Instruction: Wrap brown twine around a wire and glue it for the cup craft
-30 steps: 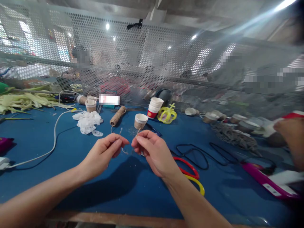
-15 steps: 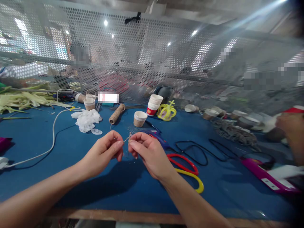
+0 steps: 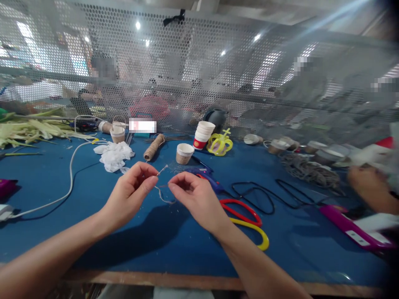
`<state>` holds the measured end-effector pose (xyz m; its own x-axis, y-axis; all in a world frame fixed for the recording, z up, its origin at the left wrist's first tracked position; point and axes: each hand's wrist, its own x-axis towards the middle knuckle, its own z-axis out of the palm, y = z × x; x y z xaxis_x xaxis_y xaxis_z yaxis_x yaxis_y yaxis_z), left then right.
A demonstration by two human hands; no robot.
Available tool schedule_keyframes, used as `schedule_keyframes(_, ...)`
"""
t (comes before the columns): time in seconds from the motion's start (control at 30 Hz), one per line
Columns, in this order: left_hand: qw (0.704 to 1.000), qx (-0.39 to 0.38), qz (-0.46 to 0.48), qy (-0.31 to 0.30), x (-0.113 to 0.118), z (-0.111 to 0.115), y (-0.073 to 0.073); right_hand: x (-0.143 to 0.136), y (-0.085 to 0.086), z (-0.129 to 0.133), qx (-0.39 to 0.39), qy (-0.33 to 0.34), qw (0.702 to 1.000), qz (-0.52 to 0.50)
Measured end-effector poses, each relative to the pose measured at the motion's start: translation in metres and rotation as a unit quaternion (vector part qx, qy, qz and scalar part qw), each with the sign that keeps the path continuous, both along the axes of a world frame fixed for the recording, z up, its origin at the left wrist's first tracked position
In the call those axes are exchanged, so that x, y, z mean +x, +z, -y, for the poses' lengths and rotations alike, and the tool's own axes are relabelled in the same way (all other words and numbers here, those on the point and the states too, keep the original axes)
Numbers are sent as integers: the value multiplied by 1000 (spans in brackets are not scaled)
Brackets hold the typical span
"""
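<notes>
Seemingly light, limp, thin brown twine [image 3: 163,168]: pinch near end.
Left hand [image 3: 132,189]: fingers [image 3: 150,183] pinching twine.
Right hand [image 3: 201,197]: hold unclear.
Blue tabletop [image 3: 174,257]: hands inside near edge.

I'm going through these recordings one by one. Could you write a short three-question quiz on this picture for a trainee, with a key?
1. Multiple choice. What does the left hand pinch between thumb and finger?
A) the white cable
B) a piece of twine
C) the red handle

2. True or false. Seen in the picture, the yellow crown-shaped piece is to the left of the stack of paper cups.

3. Fill in the blank. The crumpled bundle to the left of the roll of twine is ____ in colour.

Key:
1. B, a piece of twine.
2. False; it is to the right of the stack.
3. White.
</notes>
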<state>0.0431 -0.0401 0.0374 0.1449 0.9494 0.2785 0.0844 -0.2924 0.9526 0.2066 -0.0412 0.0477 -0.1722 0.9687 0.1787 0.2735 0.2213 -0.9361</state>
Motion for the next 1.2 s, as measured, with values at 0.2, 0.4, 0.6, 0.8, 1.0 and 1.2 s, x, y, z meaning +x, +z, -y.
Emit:
schedule_keyframes(0.2, 997, -40, -45, -46, 1, -5, 1, 2, 0, 1, 150, 7, 983, 110)
schedule_keyframes(0.4, 984, -134, -22, -114, 2, -8, -5, 1, -2, 0, 170, 22, 978, 115)
schedule_keyframes(0.6, 987, -116, -47, -105, 3, -7, -4, 8, -1, -3, 150, 57, 976, 148)
schedule_keyframes(0.8, 981, -121, -73, -129, 2, -8, -6, 15, 2, -8, 224, 57, 952, 200)
schedule_keyframes(1.0, 976, -159, -34, -142, 3, -8, -10, 16, -2, -9, 247, 42, 948, 197)
schedule_keyframes(1.2, 979, -184, 27, -80, 8, -10, -12, 7, -6, -6, 171, -16, 977, 130)
